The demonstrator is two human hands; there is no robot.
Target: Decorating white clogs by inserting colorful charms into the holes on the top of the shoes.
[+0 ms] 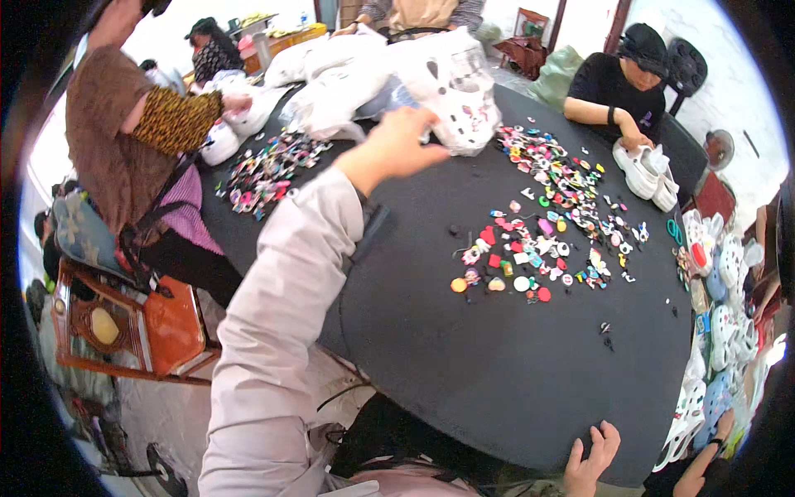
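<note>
My left hand (393, 147), in a pale pink sleeve, reaches far over the black table (464, 364). Its fingers are spread and hold nothing. Just beyond the fingertips lies a white clog (460, 124) with small charms on it, among white plastic bags (331, 91). My right hand (592, 460) rests at the table's near edge, fingers apart and nothing in it. A wide scatter of colourful shoe charms (542, 240) spreads over the table right of centre. Another heap of charms (269, 174) sits at the left.
A person in black (617, 99) handles white clogs (646, 174) at the far right; green scissors (675, 232) lie nearby. Several clogs (725, 331) line the right side. A person in brown (108, 141) stands at the left beside a wooden chair (170, 323). Another person's hand (704, 464) shows lower right.
</note>
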